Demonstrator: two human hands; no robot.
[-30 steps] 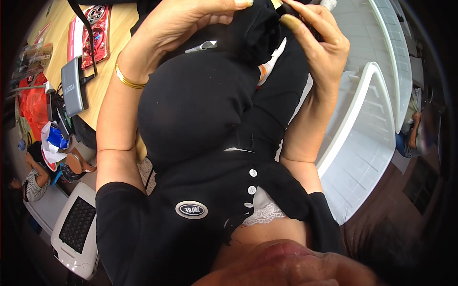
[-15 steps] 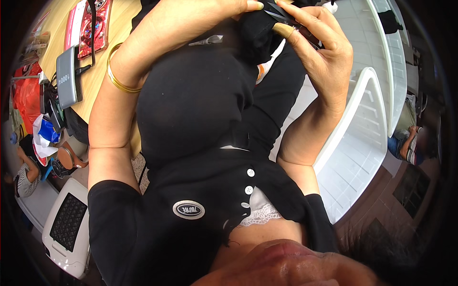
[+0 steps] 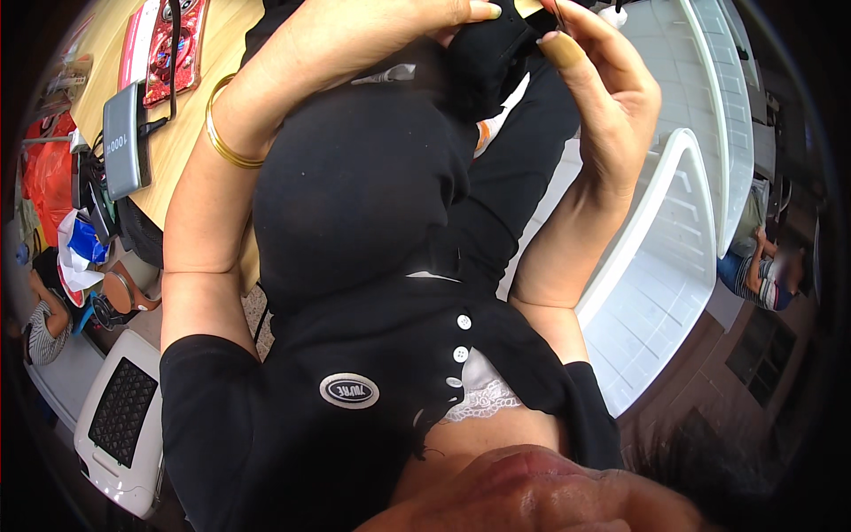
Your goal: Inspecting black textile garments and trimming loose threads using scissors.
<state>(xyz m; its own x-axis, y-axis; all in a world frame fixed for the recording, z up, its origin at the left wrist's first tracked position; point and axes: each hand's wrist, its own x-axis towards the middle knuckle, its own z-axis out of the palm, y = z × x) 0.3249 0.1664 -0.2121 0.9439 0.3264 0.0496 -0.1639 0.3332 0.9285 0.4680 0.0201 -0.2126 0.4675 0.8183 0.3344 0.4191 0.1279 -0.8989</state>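
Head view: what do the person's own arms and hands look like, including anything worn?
Both arms have short black sleeves, forearms bare. A gold-coloured bangle that looks doubled circles the left wrist; none shows on the right. Neither the left hand nor the right hand wears a glove, but a yellowish-tan cover wraps the right thumb's tip.

A head-worn fisheye view is directed downward, at close range — the left hand (image 3: 381, 27) and right hand (image 3: 616, 93) are cut by its upper edge, the shirt (image 3: 355, 324) is seen bodyward of the grip.
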